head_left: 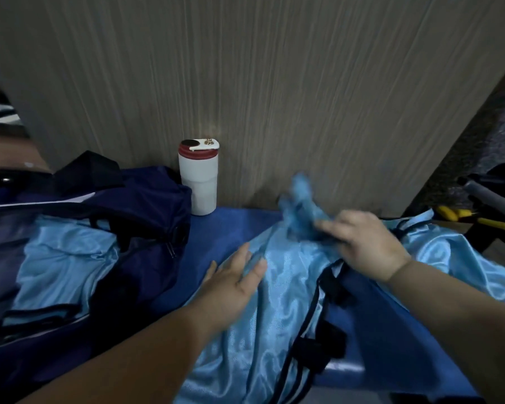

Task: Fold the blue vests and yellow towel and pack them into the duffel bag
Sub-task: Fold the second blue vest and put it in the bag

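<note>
Light-blue satin vest [274, 301] with dark piping, spread across the blue woven table cover [222, 228] in front of me, right of centre. My left hand [233, 284] lay flat on the cloth, fingers straight and released, gripping nothing. I judge it served to pin the slippery fabric so that the fold would not drag the whole garment. My right hand [365, 243] had its fingers curled round a bunched far portion of the same vest, raised off the table and blurred, seemingly to carry that portion over toward me. The fold was not yet made.

Left of the vest, the navy fabric duffel bag [146, 205] stood unzipped, close to my left forearm. A second light-blue vest [64, 263] already lay inside its mouth. No yellow towel was in view.

A white cylindrical tumbler with a red-banded lid [199, 182] stood upright against the grey wood-grain panel [274, 83], just beside the bag's far end. A wide sweep of the raised cloth could have struck it. Yellow-handled tools [464, 217] lay beyond the vest's right edge, apart from both hands.
</note>
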### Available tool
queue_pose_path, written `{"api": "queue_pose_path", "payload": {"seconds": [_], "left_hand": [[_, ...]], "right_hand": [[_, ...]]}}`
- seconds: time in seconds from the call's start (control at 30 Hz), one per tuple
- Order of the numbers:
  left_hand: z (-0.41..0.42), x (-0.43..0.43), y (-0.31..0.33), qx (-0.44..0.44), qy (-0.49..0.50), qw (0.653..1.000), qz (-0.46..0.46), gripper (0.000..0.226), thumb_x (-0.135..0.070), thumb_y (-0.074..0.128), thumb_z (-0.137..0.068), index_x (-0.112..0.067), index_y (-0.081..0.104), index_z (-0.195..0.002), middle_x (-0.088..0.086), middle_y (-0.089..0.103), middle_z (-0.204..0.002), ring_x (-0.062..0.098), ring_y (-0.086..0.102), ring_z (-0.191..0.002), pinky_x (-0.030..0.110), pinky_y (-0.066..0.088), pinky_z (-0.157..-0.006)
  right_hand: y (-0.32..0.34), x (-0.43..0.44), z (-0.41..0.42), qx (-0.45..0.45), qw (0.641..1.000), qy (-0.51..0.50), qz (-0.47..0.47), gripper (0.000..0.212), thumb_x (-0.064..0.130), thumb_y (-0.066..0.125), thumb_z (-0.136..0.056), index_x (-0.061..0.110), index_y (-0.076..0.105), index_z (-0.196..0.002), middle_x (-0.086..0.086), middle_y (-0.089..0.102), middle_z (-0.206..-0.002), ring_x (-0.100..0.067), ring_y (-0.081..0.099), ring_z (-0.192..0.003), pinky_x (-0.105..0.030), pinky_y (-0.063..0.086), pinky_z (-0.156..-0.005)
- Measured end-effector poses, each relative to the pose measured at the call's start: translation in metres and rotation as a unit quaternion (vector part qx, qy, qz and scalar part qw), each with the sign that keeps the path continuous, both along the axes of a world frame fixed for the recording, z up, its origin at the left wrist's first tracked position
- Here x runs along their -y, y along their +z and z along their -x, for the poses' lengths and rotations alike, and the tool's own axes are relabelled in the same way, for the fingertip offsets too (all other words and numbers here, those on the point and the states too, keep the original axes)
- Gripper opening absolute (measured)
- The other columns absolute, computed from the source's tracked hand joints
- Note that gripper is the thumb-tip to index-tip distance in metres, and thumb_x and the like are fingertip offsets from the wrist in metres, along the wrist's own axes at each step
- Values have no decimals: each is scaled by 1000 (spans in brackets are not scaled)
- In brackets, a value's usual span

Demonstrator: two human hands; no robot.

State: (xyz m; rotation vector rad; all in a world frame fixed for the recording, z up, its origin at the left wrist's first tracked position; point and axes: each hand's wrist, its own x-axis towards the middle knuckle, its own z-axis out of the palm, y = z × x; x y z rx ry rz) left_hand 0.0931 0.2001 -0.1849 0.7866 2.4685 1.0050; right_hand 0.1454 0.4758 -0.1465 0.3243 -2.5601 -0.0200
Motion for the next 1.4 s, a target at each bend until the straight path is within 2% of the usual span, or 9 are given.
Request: {"api": "queue_pose_path", "payload": {"seconds": [0.2, 0.43, 0.6, 0.73, 0.9, 1.07, 1.2, 1.27, 1.4], "left_hand": [[-1, 6, -1, 120, 73, 981, -137, 88, -84, 18, -66, -51, 4, -146, -25, 18, -154, 14, 1, -148, 42, 1, -120], [-6, 0, -14, -147, -73, 979, 125, 79, -82, -4, -71, -53, -9, -144, -25, -9, -156, 2, -16, -144, 42, -16, -116], [-9, 0, -16, -177, -71, 972, 139, 80, -83, -5, -69, -54, -12, -143, -27, -7, -155, 2, -17, -143, 44, -16, -116], [-11, 2, -16, -183, -68, 972, 129, 77, -82, -7, -67, -54, -19, -138, -29, -15, -153, -1, -18, -142, 43, -15, -116], [-11, 3, -17, -194, -69, 970, 128, 80, -82, -8, -66, -54, -16, -141, -30, -16, -152, -1, -20, -142, 43, -15, -116], [-11, 3, -17, -196, -76, 970, 125, 82, -85, -12, -63, -54, -18, -139, -29, -10, -154, 0, -21, -142, 44, -15, -116], [-11, 2, -17, -198, -81, 968, 134, 79, -85, -14, -62, -55, -21, -135, -28, -11, -154, 2, -21, -142, 45, -15, -116], [-11, 2, -16, -200, -83, 966, 144, 79, -85, -10, -65, -55, -19, -138, -27, -13, -154, 3, -22, -142, 45, -16, -116], [-11, 2, -15, -196, -88, 962, 166, 76, -83, 3, -75, -52, -15, -142, -25, -15, -155, 5, -24, -142, 46, -18, -114]], "right_hand": [[-20, -10, -20, 96, 977, -131, -135, 76, 19, 85, -51, 27, 63, -123, 6, 62, -90, -24, 65, -88, -39, 48, -75], [-8, -15, -26, 194, 965, -160, 67, 71, 22, 66, -77, 23, 40, -143, -2, 49, -131, -22, 41, -125, -28, 31, -105], [0, -19, -18, 149, 959, -226, 78, 37, 9, 58, -82, 19, 64, -117, -8, 59, -114, -30, 57, -106, -36, 47, -87], [17, -17, -11, 84, 947, -308, 42, 22, 10, 55, -83, 9, 55, -104, -12, 56, -89, -37, 58, -84, -37, 44, -64], [24, -23, -9, 212, 917, -324, -98, 26, 18, 50, -87, 20, 40, -111, -4, 57, -91, -29, 58, -88, -36, 45, -66], [43, -42, -15, 460, 843, -236, 147, 20, 13, 68, -79, 22, 56, -92, -2, 63, -96, -15, 59, -87, -25, 46, -76], [53, -38, -4, 319, 808, -225, 441, 23, 7, 58, -90, 3, 58, -113, -22, 61, -113, -36, 60, -104, -27, 49, -79], [40, -32, 14, 264, 813, -285, 433, 24, 24, 55, -94, 4, 58, -108, -12, 62, -109, -30, 60, -107, -33, 45, -80], [13, -10, 35, 365, 819, -353, 267, 63, 52, 67, -80, 9, 60, -125, -11, 61, -124, -30, 56, -116, -32, 44, -94]]}}
